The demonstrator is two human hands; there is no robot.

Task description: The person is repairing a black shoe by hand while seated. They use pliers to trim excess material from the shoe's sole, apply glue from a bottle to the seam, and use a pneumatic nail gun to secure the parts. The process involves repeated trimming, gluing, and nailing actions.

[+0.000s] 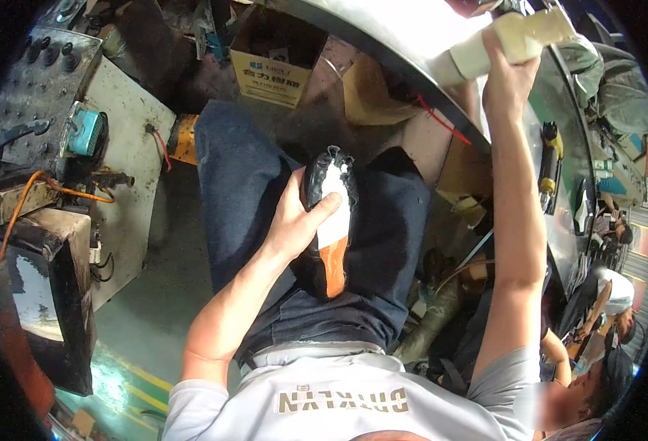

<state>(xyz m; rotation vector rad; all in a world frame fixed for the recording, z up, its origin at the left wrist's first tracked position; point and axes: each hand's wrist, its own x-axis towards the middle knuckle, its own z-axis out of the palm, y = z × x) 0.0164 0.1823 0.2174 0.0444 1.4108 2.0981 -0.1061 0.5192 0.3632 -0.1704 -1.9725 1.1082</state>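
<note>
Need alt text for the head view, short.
Seated person's left hand grips a black shoe upper on a white and orange last over the lap; right hand reaches up onto a cream-coloured shoe last on a curved metal bench.

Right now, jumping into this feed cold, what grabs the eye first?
The left hand grips a black shoe upper on a white and orange last, sole side up, over the lap at centre. Top right, the right hand reaches up to a pale cream last on the curved metal conveyor rim.
</note>
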